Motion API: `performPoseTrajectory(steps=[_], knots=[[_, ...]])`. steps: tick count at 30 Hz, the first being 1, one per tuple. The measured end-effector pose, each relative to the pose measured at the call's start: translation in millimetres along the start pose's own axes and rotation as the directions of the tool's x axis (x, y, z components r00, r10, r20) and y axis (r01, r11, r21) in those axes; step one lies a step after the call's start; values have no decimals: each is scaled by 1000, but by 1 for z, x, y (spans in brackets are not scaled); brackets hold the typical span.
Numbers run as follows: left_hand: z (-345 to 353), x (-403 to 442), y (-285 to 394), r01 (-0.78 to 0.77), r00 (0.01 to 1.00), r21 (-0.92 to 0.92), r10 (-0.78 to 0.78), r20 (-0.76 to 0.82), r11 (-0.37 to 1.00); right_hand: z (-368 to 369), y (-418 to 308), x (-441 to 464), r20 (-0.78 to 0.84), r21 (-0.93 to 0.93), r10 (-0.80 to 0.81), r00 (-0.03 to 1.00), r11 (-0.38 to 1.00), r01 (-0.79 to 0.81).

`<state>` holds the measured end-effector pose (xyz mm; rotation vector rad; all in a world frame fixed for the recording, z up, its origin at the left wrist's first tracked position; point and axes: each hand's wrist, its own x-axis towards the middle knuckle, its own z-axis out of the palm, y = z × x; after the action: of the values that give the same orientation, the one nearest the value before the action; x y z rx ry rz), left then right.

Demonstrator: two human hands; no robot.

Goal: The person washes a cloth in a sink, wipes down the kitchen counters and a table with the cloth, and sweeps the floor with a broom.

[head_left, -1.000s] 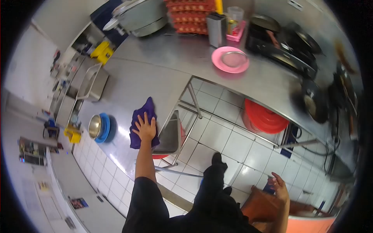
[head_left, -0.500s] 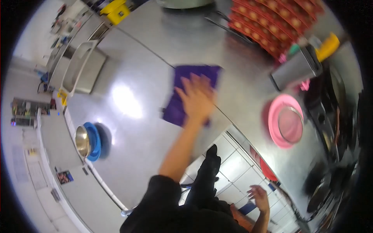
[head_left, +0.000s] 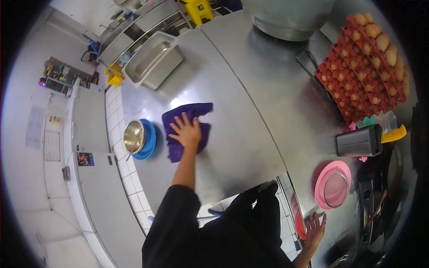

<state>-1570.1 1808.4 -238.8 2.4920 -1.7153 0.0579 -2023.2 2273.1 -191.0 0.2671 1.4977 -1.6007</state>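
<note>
My left hand (head_left: 187,134) lies flat with fingers spread on a purple cloth (head_left: 203,138), pressing it against the steel table (head_left: 232,165). The cloth is spread out, with a fold or notch at its right edge. Just left of it, a metal bowl (head_left: 134,135) with a utensil in it rests in a blue bowl (head_left: 151,145). My right hand (head_left: 315,230) is held low by the edge of the right-hand counter, fingers apart and holding nothing. Nearest to it are a pink basin (head_left: 321,187) and the round mesh strainer (head_left: 336,190) lying in it.
A steel pan (head_left: 154,62) sits at the table's far left edge. At the far right are stacked red trays of eggs (head_left: 357,76), a whisk (head_left: 310,67) and a large metal bowl (head_left: 286,22). A dark grey container (head_left: 359,140) with a yellow-handled item stands nearer.
My left hand and the purple cloth have moved left across the table, close to the blue bowl. My right hand has come up to the counter edge. The view has shifted too.
</note>
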Motion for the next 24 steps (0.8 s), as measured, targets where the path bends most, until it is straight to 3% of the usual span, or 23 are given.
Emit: performPoseTrajectory(steps=[1, 3, 5, 7, 9, 10, 12, 15, 17, 18, 20, 21, 23, 24], knots=[[4, -12, 16, 10, 999, 38, -9, -33, 999, -2, -2, 8, 21, -10, 14, 1000, 1000, -13], [-1, -79, 30, -371, 929, 53, 371, 16, 927, -3, -6, 35, 121, 74, 42, 992, 996, -51], [-37, -159, 28, -581, 794, -152, 598, 108, 800, -5, -10, 51, 130, 89, 61, 990, 993, -73], [-66, -193, 5, -500, 779, -252, 558, 288, 828, 1, -15, 65, 111, 140, 43, 993, 988, -58], [-71, -191, -23, -366, 849, -135, 390, 357, 921, 15, -22, 62, 143, 46, -50, 988, 998, 44], [-61, -184, -38, -278, 910, -72, 286, 300, 958, 22, -26, 67, 51, 48, -10, 999, 999, 8], [-36, -146, -40, -44, 982, 14, 41, 185, 999, 20, -29, 73, 28, 91, -43, 999, 995, 40], [-4, -40, 6, 325, 941, 49, -328, 86, 945, 22, -31, 79, -13, 78, -62, 998, 995, 63], [6, 39, 69, 336, 933, 36, -338, 126, 941, 15, -26, 78, 30, -227, -212, 977, 950, 213], [16, 76, 104, 295, 948, -2, -293, 125, 955, 18, -28, 75, 41, -330, -261, 965, 908, 259], [29, 131, 192, 156, 985, -22, -153, 84, 988, 43, -44, 54, -134, -80, -65, 989, 995, 55], [48, 146, 233, -9, 1000, -37, 8, -5, 999, 36, -44, 52, -174, -89, -72, 982, 994, 57], [32, 111, 319, -419, 908, -78, 416, -45, 905, 26, -49, 38, -25, -393, -89, 996, 917, 72], [43, 72, 349, -588, 803, 25, 586, -110, 809, 29, -53, 28, 21, -492, -76, 997, 867, 76]])
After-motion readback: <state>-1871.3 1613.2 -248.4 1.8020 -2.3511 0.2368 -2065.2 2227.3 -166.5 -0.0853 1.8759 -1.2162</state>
